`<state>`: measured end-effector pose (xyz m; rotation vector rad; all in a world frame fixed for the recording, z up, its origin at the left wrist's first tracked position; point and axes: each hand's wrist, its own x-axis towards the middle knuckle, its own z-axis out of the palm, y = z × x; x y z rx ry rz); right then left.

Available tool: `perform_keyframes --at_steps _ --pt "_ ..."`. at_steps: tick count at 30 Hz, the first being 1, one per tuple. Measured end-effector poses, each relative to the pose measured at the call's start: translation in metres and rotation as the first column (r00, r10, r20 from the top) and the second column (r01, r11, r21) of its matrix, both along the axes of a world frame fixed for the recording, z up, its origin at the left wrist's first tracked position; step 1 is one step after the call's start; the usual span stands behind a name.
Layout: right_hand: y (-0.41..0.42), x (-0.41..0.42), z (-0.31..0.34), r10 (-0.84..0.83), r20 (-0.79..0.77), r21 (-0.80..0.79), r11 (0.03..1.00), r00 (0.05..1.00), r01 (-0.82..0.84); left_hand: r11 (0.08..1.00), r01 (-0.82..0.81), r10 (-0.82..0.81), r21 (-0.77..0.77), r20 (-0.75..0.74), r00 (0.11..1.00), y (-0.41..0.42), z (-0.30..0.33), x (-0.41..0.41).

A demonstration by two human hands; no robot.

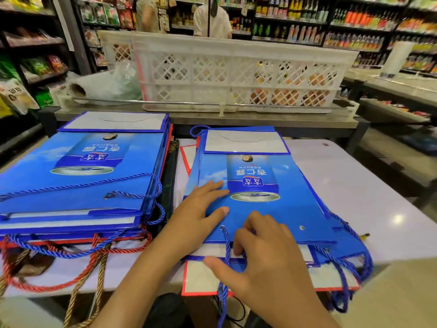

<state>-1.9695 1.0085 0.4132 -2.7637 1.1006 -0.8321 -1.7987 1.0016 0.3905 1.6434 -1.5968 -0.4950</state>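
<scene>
Two stacks of flat blue paper gift bags lie on a white table (369, 185). The right stack (295, 185) shows a printed can and has blue rope handles (354, 247) hanging off the near edge. My left hand (201, 209) rests flat on the top bag's left side, fingers straight. At the top bag's near edge lies my right hand (264, 254), its fingers curled over the bag's opening edge beside a blue cord and its thumb stretched left. The left stack (78, 176) is taller, with blue, red and gold cords trailing.
A white lattice crate (236, 74) holding oranges stands on a metal counter behind the table. A roll of plastic bags (94, 86) lies left of it. Shop shelves of goods surround the area. Two people stand at the far shelves (210, 17). A white roll (397, 58) stands at right.
</scene>
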Motion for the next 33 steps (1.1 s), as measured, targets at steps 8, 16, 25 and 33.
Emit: perform_keyframes --at_steps 8,16,25,33 --pt "-0.008 -0.001 0.001 -0.01 0.128 0.371 0.928 0.992 -0.039 0.965 0.011 -0.012 -0.264 -0.003 1.0 0.007 0.003 -0.001" --pt "-0.025 -0.008 0.013 -0.174 0.449 0.608 0.778 0.877 -0.157 0.962 0.182 -0.2 -0.202 -0.073 0.977 0.022 0.01 -0.012" --pt "-0.025 -0.022 0.036 -0.197 0.512 0.68 0.688 0.836 -0.254 0.955 -0.013 -0.063 -0.296 -0.247 0.967 0.012 0.008 -0.008" --pt "-0.026 -0.025 0.045 -0.095 0.444 0.551 0.813 0.891 -0.188 0.985 0.089 -0.1 -0.15 -0.073 0.992 0.023 0.024 -0.018"
